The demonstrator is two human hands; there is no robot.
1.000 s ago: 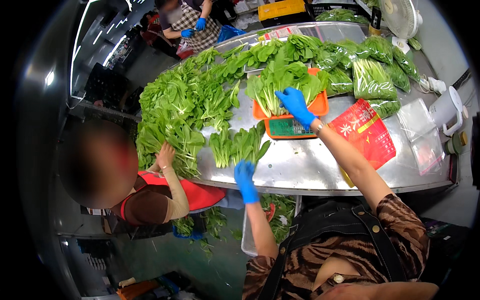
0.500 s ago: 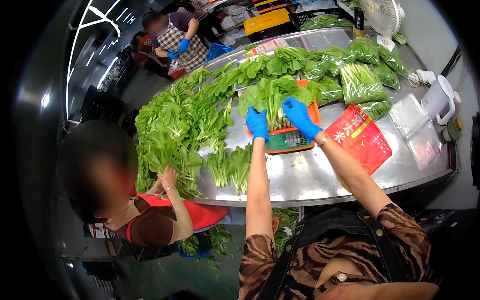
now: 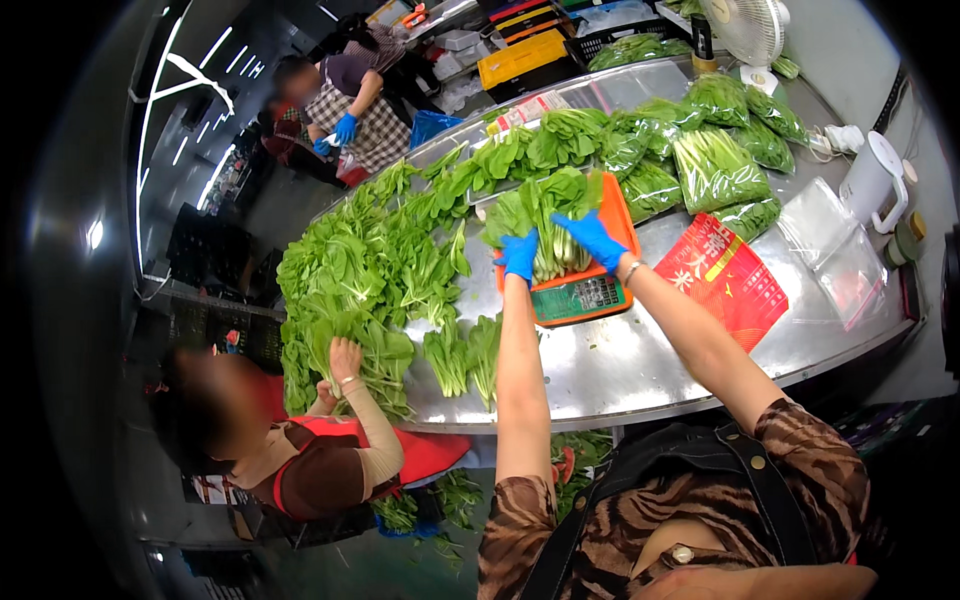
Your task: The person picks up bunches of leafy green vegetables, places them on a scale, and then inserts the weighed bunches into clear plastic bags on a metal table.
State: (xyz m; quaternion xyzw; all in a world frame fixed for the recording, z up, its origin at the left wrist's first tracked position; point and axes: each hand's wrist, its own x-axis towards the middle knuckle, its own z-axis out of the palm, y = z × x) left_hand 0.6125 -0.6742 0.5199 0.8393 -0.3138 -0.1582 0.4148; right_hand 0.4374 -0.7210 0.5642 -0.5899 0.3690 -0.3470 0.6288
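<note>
A bunch of leafy greens (image 3: 548, 205) lies on the orange scale (image 3: 618, 207), its pale stems toward me. At the left side of the bunch, my blue-gloved left hand (image 3: 519, 256) is closed against the stems and lower leaves. From the right, my blue-gloved right hand (image 3: 594, 243) reaches over the stems with its fingers stretched out and apart, touching the bunch. The scale's green panel with keys (image 3: 580, 299) shows below my hands. Two small bunches of greens (image 3: 446, 358) rest on the metal table (image 3: 620, 375), left of my left forearm.
A large heap of greens (image 3: 345, 255) covers the table's left side, where a co-worker's hands (image 3: 345, 360) handle leaves. Bagged greens (image 3: 722, 168), a red printed bag (image 3: 725, 280), clear plastic bags (image 3: 825, 235), a white kettle (image 3: 873, 180) and a fan (image 3: 748, 30) stand or lie rightward.
My right hand has gone from closed fingers to fingers spread over the stems. The greens have shifted left on the scale, baring more orange at the right. The co-worker's hand has lifted slightly.
</note>
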